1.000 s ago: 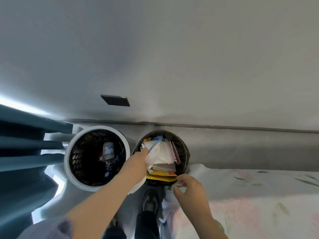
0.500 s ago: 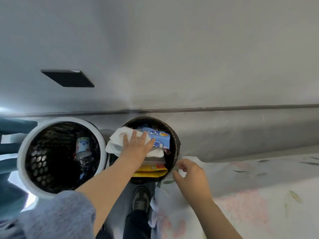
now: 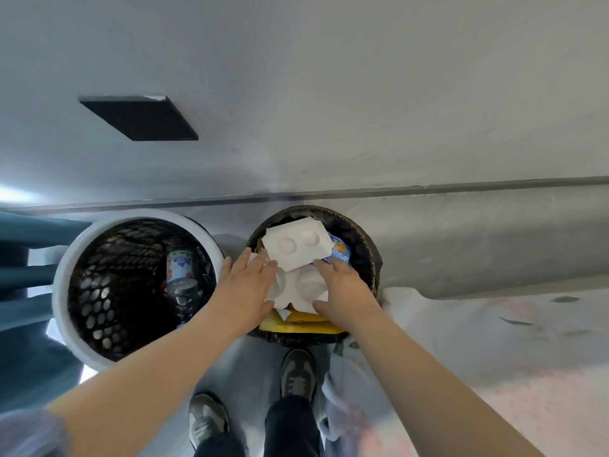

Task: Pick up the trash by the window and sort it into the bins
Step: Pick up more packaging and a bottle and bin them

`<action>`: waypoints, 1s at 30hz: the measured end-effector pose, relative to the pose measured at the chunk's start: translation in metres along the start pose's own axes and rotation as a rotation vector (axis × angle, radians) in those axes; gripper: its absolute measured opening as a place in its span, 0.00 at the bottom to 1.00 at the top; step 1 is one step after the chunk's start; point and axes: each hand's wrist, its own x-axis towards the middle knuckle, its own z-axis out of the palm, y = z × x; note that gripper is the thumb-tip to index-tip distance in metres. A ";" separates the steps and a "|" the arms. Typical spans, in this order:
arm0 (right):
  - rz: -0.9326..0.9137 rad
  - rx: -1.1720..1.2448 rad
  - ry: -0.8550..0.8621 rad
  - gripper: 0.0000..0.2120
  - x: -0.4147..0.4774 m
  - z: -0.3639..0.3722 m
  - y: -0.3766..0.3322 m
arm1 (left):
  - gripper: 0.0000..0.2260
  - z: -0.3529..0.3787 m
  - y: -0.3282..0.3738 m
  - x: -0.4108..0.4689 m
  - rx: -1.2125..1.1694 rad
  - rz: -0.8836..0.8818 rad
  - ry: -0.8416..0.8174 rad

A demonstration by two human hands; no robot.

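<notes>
Right hand (image 3: pixel 346 288) is now in over the dark bin (image 3: pixel 369 239), joining the left hand (image 3: pixel 245 286); half a second back it hung by the rim while the left pressed alone. Both hands lie flat on the lower tray (image 3: pixel 298 286), fingers (image 3: pixel 245 258) straight and slightly spread, gripping nothing. Trash sits at the bin mouth, heaped to rim level: upper tray (image 3: pixel 296 247) overlaps the lower one toward the wall, blue packet (image 3: pixel 339 252) pokes out at its right edge, yellow pack (image 3: pixel 296 324) lies beneath at the near side. Bin looks full. Step in hand, as I read it: packing the load down. Best done with even pressure from both palms, straight down, so the lower tray neither tips nor springs back; watch the upper tray, loose and likely to slide off. White bin (image 3: pixel 61 291) stands just beside, on the left, mesh-walled, with plenty of room: one bottle (image 3: pixel 179 268) leans inside, other bits below too dark to name.
</notes>
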 end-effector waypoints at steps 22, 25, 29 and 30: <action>-0.016 -0.148 0.043 0.20 -0.116 -0.081 -0.050 | 0.13 -0.090 0.011 -0.105 -0.170 -0.011 -0.064; -0.048 -0.179 0.085 0.18 -0.167 -0.121 -0.081 | 0.11 -0.139 0.017 -0.155 -0.145 0.006 -0.061; -0.053 -0.118 0.133 0.17 -0.241 -0.170 -0.129 | 0.13 -0.207 0.020 -0.237 -0.160 0.013 0.009; -0.061 -0.094 0.160 0.17 -0.258 -0.181 -0.141 | 0.14 -0.221 0.020 -0.256 -0.181 0.015 0.030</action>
